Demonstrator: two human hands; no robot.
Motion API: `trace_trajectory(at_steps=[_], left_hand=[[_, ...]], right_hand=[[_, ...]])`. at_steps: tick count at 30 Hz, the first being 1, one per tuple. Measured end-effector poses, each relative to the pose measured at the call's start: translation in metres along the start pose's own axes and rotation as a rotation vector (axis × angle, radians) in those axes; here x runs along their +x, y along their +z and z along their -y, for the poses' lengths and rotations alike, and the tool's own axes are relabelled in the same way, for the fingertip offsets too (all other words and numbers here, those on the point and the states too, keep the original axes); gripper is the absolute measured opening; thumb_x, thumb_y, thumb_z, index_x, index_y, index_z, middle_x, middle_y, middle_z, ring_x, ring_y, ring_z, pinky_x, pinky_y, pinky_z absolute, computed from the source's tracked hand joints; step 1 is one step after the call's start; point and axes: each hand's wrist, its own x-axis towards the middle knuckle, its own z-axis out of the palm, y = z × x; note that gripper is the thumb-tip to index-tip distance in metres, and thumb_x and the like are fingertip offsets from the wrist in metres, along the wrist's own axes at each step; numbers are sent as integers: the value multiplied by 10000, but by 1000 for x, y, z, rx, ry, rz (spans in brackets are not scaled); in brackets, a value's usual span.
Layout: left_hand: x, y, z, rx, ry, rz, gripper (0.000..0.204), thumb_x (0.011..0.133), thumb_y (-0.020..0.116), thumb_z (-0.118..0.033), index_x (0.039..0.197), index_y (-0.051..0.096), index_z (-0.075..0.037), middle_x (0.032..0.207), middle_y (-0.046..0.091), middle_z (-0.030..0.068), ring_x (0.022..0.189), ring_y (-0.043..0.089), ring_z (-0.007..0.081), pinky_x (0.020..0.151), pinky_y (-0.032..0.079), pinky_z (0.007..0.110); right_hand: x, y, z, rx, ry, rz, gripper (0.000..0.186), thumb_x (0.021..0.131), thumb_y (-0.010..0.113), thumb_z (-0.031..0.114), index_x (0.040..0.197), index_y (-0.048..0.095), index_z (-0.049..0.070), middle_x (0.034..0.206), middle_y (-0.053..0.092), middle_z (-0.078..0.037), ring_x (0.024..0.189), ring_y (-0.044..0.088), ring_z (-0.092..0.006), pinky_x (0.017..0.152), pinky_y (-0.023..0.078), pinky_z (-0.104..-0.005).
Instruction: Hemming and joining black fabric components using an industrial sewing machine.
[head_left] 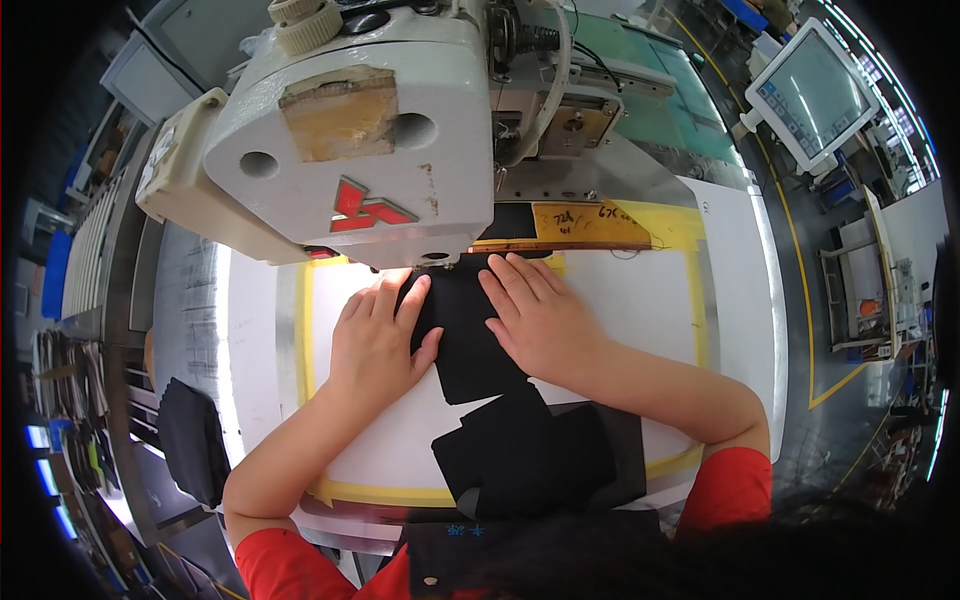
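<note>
A black fabric piece [462, 355] lies under the head of a white industrial sewing machine [355, 130]. My left hand [380, 340] rests at the fabric's left edge, fingers stretched toward the needle area and partly apart, fingertips close under the machine head. My right hand [535, 320] lies open and flat on the right part of the same fabric, fingertips near a yellow-taped guide plate [585, 225]. Loose black pieces [525, 455] overlap below, nearer my body, on the white work surface [670, 390] bordered with yellow tape.
A stack of black pieces [190, 440] sits at the left on a metal table. A screen on an arm [810, 90] stands at upper right, above a floor with yellow lines. Shelves with stacked items [70, 390] are at far left, a workbench [870, 270] at far right.
</note>
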Motion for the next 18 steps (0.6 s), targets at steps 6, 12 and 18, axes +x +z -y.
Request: trace_trajectory(at_steps=[6,12,18], left_hand=[[0,-1,-6,38,-41,5,535,775,686,-225,1257,530,-53,1225,531,152,1013,568,332,903,455,405],[1,-3,-14,31,-84,-10,506,775,682,-204,1235,538,-50,1230,535,163,1043,570,343,914,452,414],[2,-4,-16,85,-65,-37,465,772,699,-201,1179,557,-25,1243,531,176,1039,587,338,896,475,402]], right_hand=[[-3,-2,-5,37,-35,17,492,891,630,252,1263,528,-52,1338,498,-212,1280,460,-359,1076,369,-449],[-9,-12,-16,190,-87,32,505,912,603,320,1232,539,-65,1339,487,-230,1296,443,-354,1092,351,-435],[-14,-20,-24,240,-138,42,511,905,617,331,1239,536,-46,1339,482,-216,1280,452,-355,1076,362,-436]])
